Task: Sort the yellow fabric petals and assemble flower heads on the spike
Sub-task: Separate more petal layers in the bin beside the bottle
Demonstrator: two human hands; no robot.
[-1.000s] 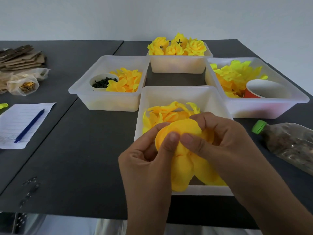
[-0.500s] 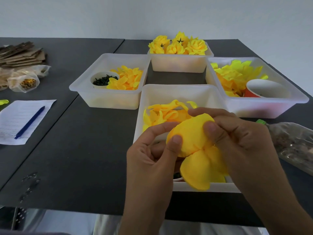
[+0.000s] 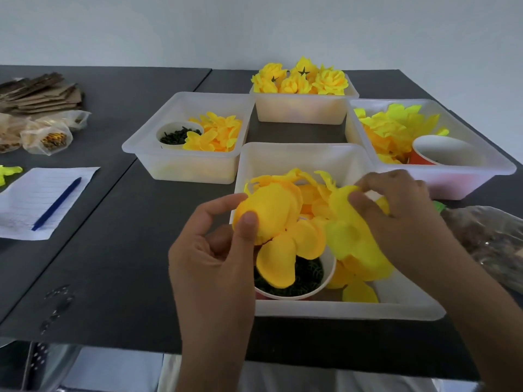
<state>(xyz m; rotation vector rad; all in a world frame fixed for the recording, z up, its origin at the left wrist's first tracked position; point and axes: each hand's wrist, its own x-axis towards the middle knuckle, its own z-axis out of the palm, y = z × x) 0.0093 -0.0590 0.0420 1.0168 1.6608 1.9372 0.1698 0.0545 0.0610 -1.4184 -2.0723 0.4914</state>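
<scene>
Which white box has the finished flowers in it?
The farthest box, at the back middle. It holds whole rolled flower heads; the other three hold loose petals.

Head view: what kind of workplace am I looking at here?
Probably a small craft assembly bench for artificial flowers: translucent bins of sorted yellow petals, a far bin of finished flower heads, and a lined sheet with a pen.

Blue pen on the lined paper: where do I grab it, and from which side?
Pinch the blue pen mid-barrel from straight above, fingers set across its width. It lies flat and diagonal on the lined paper, with nothing alongside, so a top-down grip across the thin barrel looks simplest; the ends would likely tip it.
</scene>
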